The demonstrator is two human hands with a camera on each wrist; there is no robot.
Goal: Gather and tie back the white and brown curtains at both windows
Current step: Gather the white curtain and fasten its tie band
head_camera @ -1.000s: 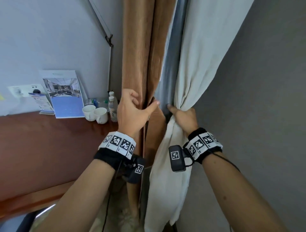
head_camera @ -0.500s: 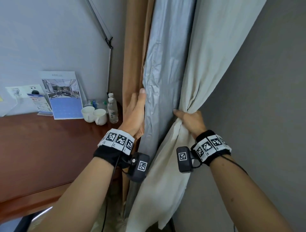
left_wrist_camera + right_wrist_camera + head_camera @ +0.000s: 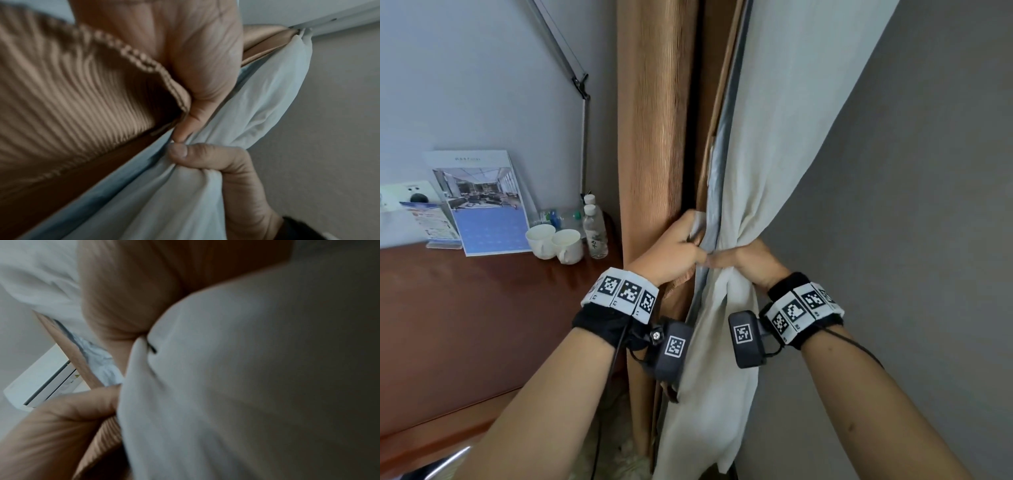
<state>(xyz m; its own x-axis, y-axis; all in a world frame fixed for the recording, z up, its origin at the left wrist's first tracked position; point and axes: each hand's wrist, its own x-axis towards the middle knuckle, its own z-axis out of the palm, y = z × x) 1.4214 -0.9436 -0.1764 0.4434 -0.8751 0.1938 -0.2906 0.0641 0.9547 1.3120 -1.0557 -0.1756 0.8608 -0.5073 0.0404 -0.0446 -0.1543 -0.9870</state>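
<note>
**Gathering both curtains at one point**

Standing at the far left on the table [image 3: 465,308] are a leaning brochure [image 3: 482,205], two white cups [image 3: 554,241] and small bottles [image 3: 594,229], all close to the wall.

Next comes the left forearm, reaching up and forward from the lower left, a band of printed markers round the wrist and a small camera block under it. The left hand [image 3: 671,250] is at the brown curtain [image 3: 654,137], its grip closed: fingers curl round the ribbed brown fabric, and a scrap of pale cloth shows above the knuckles. From the left wrist view the thumb lies along the hemmed edge of the brown curtain [image 3: 72,81], its tip meeting the other hand's thumb.

Just right of that, the grey lining runs down between the two curtains. The white curtain [image 3: 791,120] hangs from the upper right and narrows to a bunch at hand height.

The right forearm rises from the lower right, wrist banded likewise. The right hand [image 3: 750,262] has its grip closed round the bunched white curtain [image 3: 205,194], thumb pointing left and touching the left hand.
</note>
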